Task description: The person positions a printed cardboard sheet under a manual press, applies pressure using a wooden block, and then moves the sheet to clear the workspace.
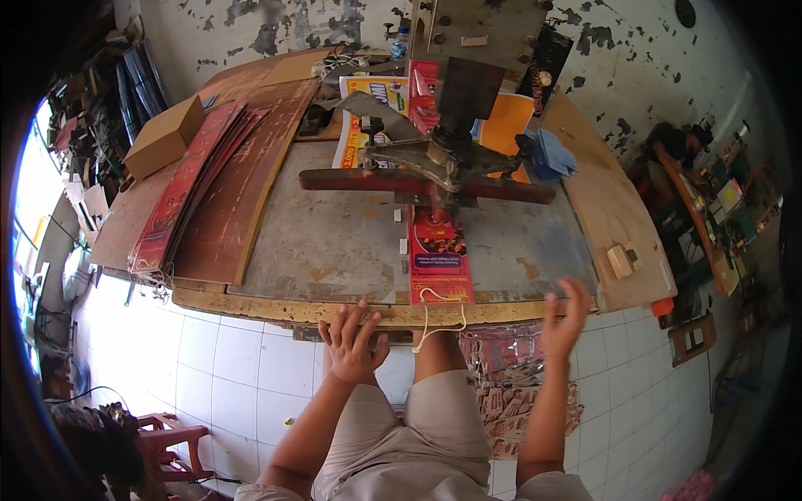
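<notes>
A long red printed paper strip (439, 286), perhaps a flattened paper bag, lies on the grey metal bed (334, 225) beneath a press. Its near end carries a white cord loop (427, 336) that hangs over the wooden front edge. My left hand (352, 344) rests at that edge, left of the strip, fingers spread and holding nothing. Raised near the bed's right front corner, my right hand (565, 324) has its fingers apart and slightly curled, also without anything in it. The press's dark red crossbar (359, 179) spans above the strip and hides part of it.
At left lie a stack of red printed strips (185, 188) and a brown cardboard box (164, 138). Blue cloth (551, 157) sits right of the press, and a small wooden block (621, 261) lies farther right. A red stool (175, 442) stands on the tiled floor.
</notes>
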### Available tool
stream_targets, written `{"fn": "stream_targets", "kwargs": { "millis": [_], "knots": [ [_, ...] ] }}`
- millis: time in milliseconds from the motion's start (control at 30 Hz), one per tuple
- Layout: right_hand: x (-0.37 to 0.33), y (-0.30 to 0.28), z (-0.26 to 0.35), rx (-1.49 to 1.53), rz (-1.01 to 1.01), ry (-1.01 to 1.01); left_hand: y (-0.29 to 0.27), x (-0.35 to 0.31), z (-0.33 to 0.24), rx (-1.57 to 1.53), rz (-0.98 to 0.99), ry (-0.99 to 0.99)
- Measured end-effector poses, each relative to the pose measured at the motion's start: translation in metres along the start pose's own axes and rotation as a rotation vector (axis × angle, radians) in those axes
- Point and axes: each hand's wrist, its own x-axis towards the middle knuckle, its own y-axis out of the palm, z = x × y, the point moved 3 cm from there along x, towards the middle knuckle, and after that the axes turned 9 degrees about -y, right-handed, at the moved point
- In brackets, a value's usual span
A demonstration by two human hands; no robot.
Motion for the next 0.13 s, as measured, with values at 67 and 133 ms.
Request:
{"fn": "stream_targets", "kwargs": {
  "millis": [67,133],
  "knots": [
    [-0.005,0.022,0.046,0.156,0.108,-0.105,0.001,-0.001,0.001,0.002,0.000,0.004],
    [-0.001,0.037,0.089,0.285,0.200,-0.195,0.000,0.000,0.004,0.009,0.002,0.007]
  ]
}}
